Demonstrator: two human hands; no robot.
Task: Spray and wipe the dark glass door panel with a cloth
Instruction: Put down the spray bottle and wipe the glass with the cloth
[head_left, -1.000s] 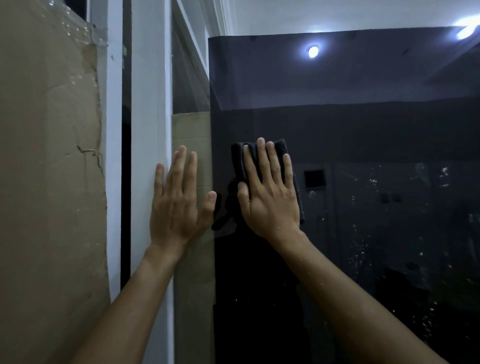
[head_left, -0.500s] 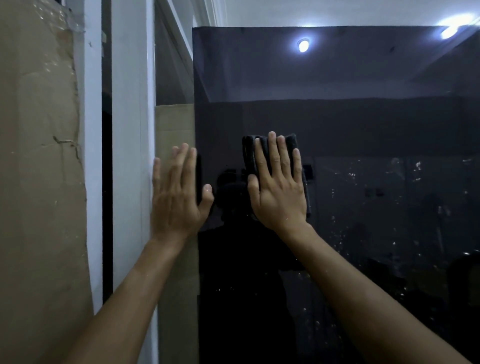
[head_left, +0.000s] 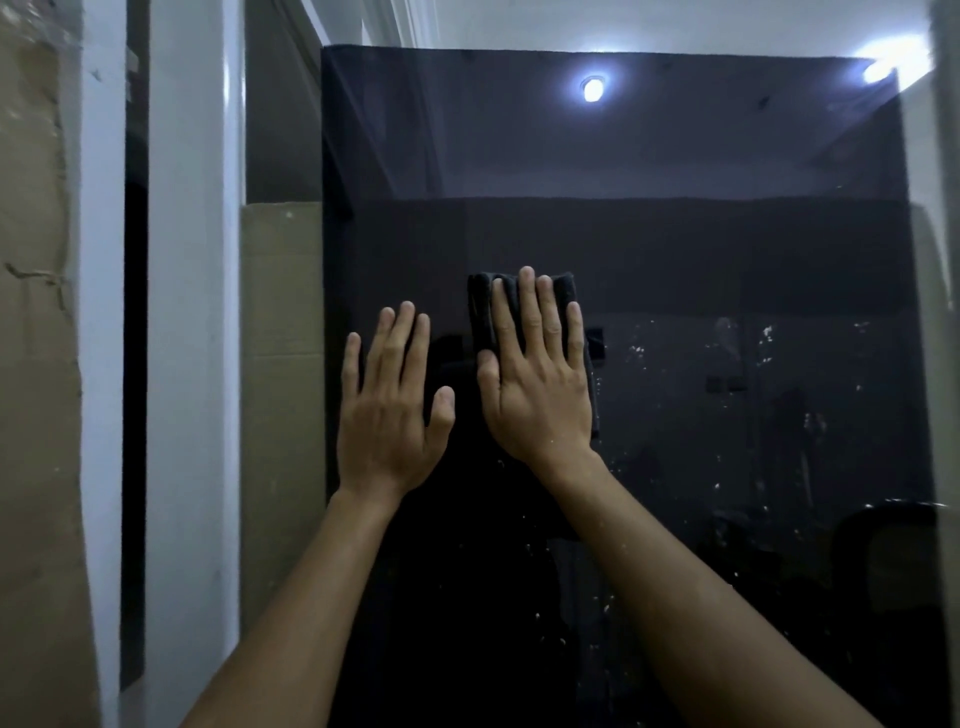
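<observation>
The dark glass door panel (head_left: 675, 260) stands upright and fills the middle and right of the view. It reflects ceiling lights, and white droplets speckle its right and lower parts. My right hand (head_left: 540, 384) presses a folded dark cloth (head_left: 480, 312) flat against the glass with straight fingers. The cloth shows above and to the left of the fingers. My left hand (head_left: 389, 410) lies flat on the glass near the panel's left edge, fingers spread and straight, holding nothing. No spray bottle is in view.
A white door frame post (head_left: 192, 364) stands left of the panel. Brown cardboard (head_left: 280, 338) sits between post and glass. More cardboard (head_left: 36, 415) covers the far left. White ceiling runs above the panel.
My right hand has slid the cloth rightward across the glass. My left hand moved off the cardboard and panel edge onto the glass. The view has shifted, showing more of the panel.
</observation>
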